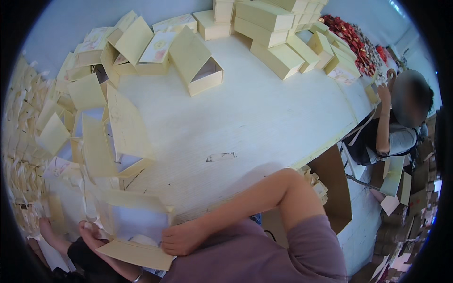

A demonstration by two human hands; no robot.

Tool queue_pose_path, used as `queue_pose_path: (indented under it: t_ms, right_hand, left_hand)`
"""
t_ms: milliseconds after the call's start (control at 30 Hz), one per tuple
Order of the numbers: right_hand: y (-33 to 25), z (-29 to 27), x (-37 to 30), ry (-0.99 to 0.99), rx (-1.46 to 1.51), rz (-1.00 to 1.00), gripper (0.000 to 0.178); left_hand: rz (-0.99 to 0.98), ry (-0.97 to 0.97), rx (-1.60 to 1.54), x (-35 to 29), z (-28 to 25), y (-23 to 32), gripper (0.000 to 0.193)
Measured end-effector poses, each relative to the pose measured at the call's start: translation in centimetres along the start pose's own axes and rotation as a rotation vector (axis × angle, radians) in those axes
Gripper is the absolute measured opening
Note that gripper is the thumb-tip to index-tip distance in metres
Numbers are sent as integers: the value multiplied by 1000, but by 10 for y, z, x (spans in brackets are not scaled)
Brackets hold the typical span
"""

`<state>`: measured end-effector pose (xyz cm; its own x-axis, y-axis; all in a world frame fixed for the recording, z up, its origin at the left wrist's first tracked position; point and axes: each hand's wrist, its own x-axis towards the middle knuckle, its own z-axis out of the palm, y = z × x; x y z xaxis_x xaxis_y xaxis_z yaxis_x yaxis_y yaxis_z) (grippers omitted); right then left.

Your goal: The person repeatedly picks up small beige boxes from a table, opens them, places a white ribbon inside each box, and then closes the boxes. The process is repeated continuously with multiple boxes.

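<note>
An open cream gift box [141,221] with a pale inside lies near the table's front edge, its flap [137,253] hanging toward me. My right hand [185,238] is closed on the box's right side, fingers curled at the edge by the flap. To the left of the box, my left hand [90,231] is raised with its fingers pinched, a pale ribbon [86,200] running down to them. The flap covers part of my left forearm. Just beyond stands another open cream box [101,148] with its lid up.
Several open boxes [137,42] crowd the table's left and back. Closed boxes [264,28] are stacked at the back, near a red heap [349,40]. A co-worker [396,122] sits at right; another person's arm [54,238] shows at left. A carton [332,184] stands beside the table.
</note>
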<state>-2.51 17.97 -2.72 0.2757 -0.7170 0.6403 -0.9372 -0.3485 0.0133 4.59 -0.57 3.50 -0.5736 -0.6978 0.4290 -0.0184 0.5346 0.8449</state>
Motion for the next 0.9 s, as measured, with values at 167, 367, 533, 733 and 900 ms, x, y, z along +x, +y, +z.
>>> queue_pose_path:
  t_ms: [167,367,533,733,900]
  right_hand:
    - [52,34,46,61,-142,56,17]
    - [117,36,61,97,-255,227,28]
    - [116,-51,3,256,-314,-24,31]
    - [166,-230,-135,27,-768,739,41]
    - [199,-343,-209,-125,-1349,1013,63]
  left_hand:
    - [-173,413,-312,59,-36,-45,41]
    - [-37,561,-23,29,-11,-76,28]
    - [432,-254,433,-76,-27,-146,19]
    - [812,-341,679,-116,-53,-93,33]
    - [760,-469,398,-75,-2,-58,31]
